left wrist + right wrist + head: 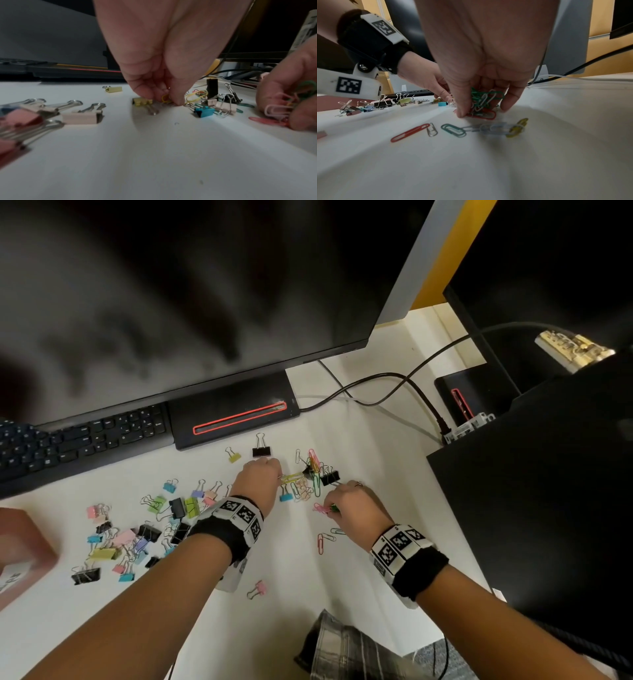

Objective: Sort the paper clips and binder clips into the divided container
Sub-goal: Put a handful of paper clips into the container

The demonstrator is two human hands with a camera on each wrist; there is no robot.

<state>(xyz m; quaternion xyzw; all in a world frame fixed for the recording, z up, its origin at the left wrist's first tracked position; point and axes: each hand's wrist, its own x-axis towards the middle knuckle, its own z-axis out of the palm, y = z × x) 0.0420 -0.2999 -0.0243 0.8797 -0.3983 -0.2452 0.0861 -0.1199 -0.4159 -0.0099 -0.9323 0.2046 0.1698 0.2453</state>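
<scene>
The left hand point(258, 479) is down on the white desk point(370, 446) with thumb and forefinger closed together on a yellow paper clip point(166, 98), which lies just right of a small yellow binder clip point(142, 101). In the head view the paper clip's long axis runs left to right, from the left fingertips toward the tangled heap of paper clips and black binder clips point(317, 474) between the two hands, so it looks as if it would draw out leftward along its own length, away from the heap. The right hand point(354, 503) sits just right of and nearer the person than that heap, its fingers curled round a bunch of green, white and red paper clips point(483, 102) held against the desk. Of the two, the left hand is the nearer to the yellow paper clip; the right is already full. Loose paper clips, a red one point(410, 132) and a teal one point(453, 129) among them, lie on the desk on the person's side of the right hand. The pastel binder clips point(137, 529) lie scattered well to the left, beyond the left wrist. The divided container cannot be made out for certain; a blurred reddish object point(24, 546) at the far left edge may be it, which would put the drop-off well left of both hands
</scene>
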